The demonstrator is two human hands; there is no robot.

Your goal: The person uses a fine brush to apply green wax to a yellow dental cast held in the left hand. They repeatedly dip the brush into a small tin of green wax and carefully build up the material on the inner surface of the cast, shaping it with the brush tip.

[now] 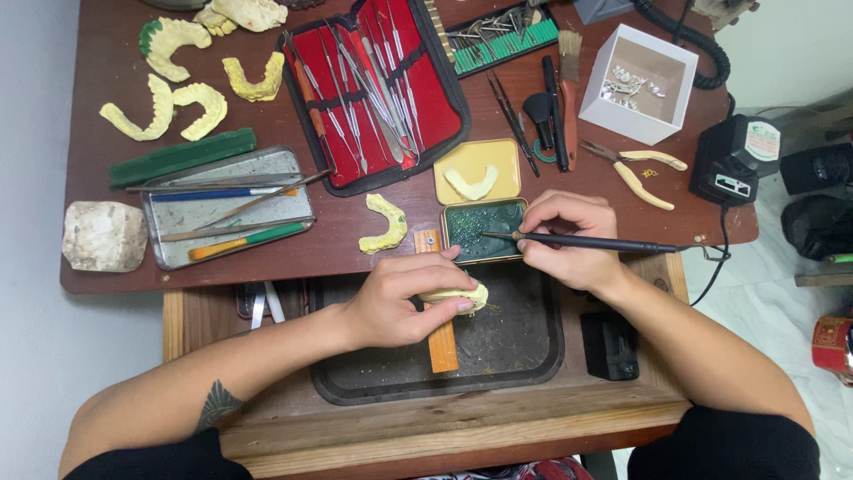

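Nearest, the left hand (pixel 400 302) is closed around a pale yellow dental cast (pixel 462 296), fingers wrapped over it and pressing it onto an orange wooden bench peg (pixel 441 342) that juts out over a dark tray (pixel 524 356) set into the wooden bench. Just beyond, the right hand (pixel 569 238) pinches a slim black corded wax tool (pixel 591 242) like a pen, thumb and fingers tight on the shaft; its tip lies over the green wax in an open tin (pixel 484 229), though I can't quite tell whether it touches. The tin's yellow lid (pixel 478 171) holds another cast piece. To the left lie a loose yellow cast (pixel 385 223) and a metal tray (pixel 227 206) of hand tools. Farther back sit a red-lined instrument case (pixel 378 84), several more casts (pixel 178 107), pliers (pixel 640 171) and a white box (pixel 638 82).
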